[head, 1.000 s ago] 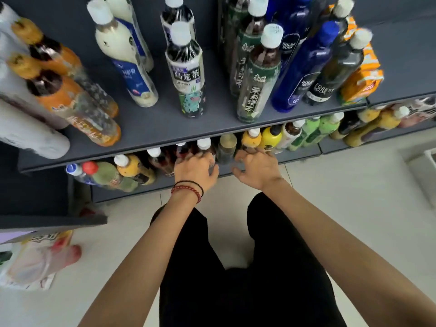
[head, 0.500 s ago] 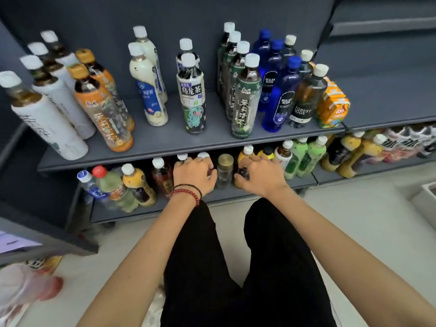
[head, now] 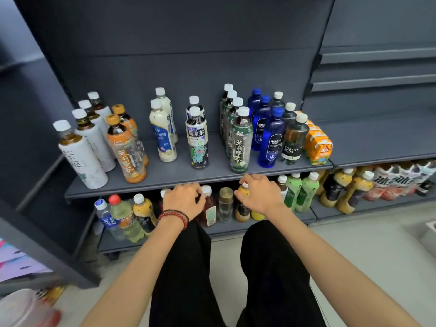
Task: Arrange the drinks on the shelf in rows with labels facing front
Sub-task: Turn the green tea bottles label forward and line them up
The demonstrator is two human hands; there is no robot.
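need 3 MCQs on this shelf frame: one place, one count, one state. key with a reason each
1. The orange juice cartons sit:
A) on top of the shelving unit
B) at the right end of the upper shelf, beside the Forest Soda bottle
C) on the floor

2. Blue-capped blue bottles on the upper shelf:
A) one
B) six
C) three

3. The right hand has its grip:
A) on the top of a yellow-topped bottle on the lower shelf
B) on a blue bottle
C) on nothing, hanging by the leg

Key:
1 B, the cartons stand just right of the Forest Soda bottle.
2 C, three blue caps show in one row.
3 A, its fingers curl round that bottle's top.
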